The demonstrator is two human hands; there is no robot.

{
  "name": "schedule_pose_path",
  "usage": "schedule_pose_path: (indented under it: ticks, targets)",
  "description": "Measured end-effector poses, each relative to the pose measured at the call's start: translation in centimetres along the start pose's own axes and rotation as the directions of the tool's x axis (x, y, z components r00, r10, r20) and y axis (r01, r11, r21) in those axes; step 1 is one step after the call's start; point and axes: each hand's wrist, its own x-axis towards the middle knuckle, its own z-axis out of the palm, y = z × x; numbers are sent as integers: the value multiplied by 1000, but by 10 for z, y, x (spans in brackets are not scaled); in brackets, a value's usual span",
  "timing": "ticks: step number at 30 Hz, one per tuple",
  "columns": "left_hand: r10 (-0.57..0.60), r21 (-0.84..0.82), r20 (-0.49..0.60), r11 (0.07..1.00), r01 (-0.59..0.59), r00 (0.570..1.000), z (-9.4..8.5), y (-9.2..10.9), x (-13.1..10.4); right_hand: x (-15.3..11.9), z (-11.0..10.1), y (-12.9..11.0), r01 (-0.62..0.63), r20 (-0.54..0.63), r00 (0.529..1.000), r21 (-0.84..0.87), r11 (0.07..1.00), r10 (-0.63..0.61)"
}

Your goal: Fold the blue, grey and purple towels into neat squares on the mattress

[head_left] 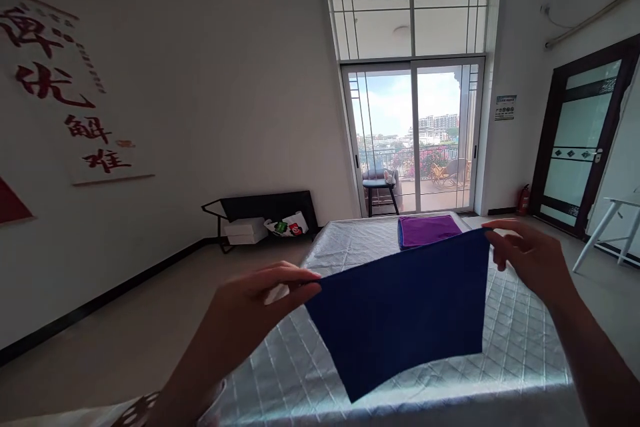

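A dark blue cloth hangs spread out between my two hands, above a white quilted surface. My left hand pinches its upper left corner between thumb and fingers. At the upper right corner, my right hand holds the cloth in a pinch, a little higher than the left. The cloth's lower edge hangs free and curves. Beyond it, a folded purple cloth with a blue edge lies near the far end of the quilted surface, its near side partly hidden by the blue cloth.
Against the back wall stand a black bench-like item, a white box and a printed bag. A dark stool is by the sliding glass door. On the right are a white-legged table and a fire extinguisher.
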Motion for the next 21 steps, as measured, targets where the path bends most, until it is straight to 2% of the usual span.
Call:
schedule_pose_path:
  ticks: [2, 4, 6, 8, 10, 13, 16, 19, 21]
  targets:
    - [85, -34, 45, 996, -83, 995, 6, 15, -5, 0, -7, -3, -63, -107, 992, 18, 998, 64]
    - [145, -36, 66, 989, -143, 987, 15, 27, -6, 5, -9, -5, -63, -231, 970, 58, 996, 74]
    - [179, -25, 68, 984, -178, 982, 27, 32, -4, 17, -5, -2, -43, -303, 950, 103, 994, 73]
    - [173, -29, 63, 985, -171, 983, 40, 29, 0, 35, 8, 6, -54, -283, 955, 119, 991, 86]
    - [106, -58, 87, 993, -101, 991, 54, 16, 4, 57, 30, 19, -106, -195, 974, 78, 991, 120]
    - [-62, -104, 153, 991, 79, 986, 72, -21, 3, 92, 84, 46, -181, -31, 983, -34, 983, 180]
    - [-215, -90, 183, 968, 234, 959, 88, -74, -13, 109, 158, 74, -149, 181, 967, -156, 976, 177]
    - [-386, -9, 189, 919, 395, 903, 101, -132, -46, 91, 233, 90, -74, 357, 924, -191, 979, 140]
    - [-517, 109, 218, 856, 505, 828, 109, -165, -74, 60, 268, 94, -21, 450, 888, -162, 986, 93]
